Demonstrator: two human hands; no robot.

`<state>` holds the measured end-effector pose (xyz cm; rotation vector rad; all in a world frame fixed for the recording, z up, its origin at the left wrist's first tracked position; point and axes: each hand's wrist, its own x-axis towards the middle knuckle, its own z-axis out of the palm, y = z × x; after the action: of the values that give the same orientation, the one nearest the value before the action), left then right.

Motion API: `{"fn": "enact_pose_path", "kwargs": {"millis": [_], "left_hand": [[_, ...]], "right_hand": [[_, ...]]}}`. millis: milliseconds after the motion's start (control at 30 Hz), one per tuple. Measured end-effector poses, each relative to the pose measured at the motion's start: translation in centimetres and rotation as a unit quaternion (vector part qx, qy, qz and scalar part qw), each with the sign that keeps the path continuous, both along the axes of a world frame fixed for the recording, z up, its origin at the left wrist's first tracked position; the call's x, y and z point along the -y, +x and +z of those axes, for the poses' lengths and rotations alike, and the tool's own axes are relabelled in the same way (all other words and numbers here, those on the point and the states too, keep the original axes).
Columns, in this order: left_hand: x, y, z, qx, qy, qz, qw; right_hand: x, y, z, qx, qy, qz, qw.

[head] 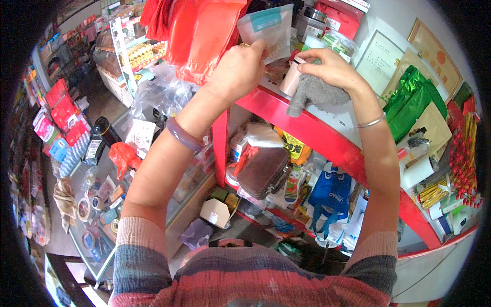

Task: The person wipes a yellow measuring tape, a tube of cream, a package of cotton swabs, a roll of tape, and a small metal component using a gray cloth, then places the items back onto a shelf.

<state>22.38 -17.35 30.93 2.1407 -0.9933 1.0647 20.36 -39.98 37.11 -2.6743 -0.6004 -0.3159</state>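
Observation:
My left hand (245,67) is raised with curled fingers at the lower edge of a clear-and-teal plastic pouch (272,34); its fingertips are partly hidden, so its hold is unclear. My right hand (328,69) grips a pale pink cylinder (292,78) with a dark band near its top. A grey cloth (320,92) hangs below that hand over the edge of the red-trimmed shelf (307,124). Red plastic bags (203,34) hang just left of my left hand.
Containers (315,28) stand behind my right hand. Framed certificates (383,57) and a green foil bag (412,103) are at the right. Below the shelf lie a brown leather case (264,169) and a blue bag (332,188). A glass counter (92,245) holds tape rolls at the left.

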Motion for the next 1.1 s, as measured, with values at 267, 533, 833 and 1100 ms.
{"fn": "enact_pose_path", "kwargs": {"millis": [267, 533, 833, 1100], "left_hand": [[-0.4, -1.1, 2.4, 0.02, -0.011, 0.038, 0.999], [1.0, -0.3, 2.3, 0.02, 0.019, 0.059, 0.998], [3.1, -0.4, 3.1, 0.029, 0.092, 0.13, 0.987], [4.7, 3.1, 3.0, 0.037, 0.126, 0.12, 0.984]], "right_hand": [[1.8, 0.5, -0.7, 0.068, 0.032, 0.007, 0.997], [-0.4, 0.2, -0.7, 0.09, -0.034, -0.015, 0.995], [-0.8, -0.5, -0.7, 0.097, -0.026, -0.012, 0.995], [-1.2, -0.1, -1.5, 0.145, 0.003, -0.011, 0.989]]}}
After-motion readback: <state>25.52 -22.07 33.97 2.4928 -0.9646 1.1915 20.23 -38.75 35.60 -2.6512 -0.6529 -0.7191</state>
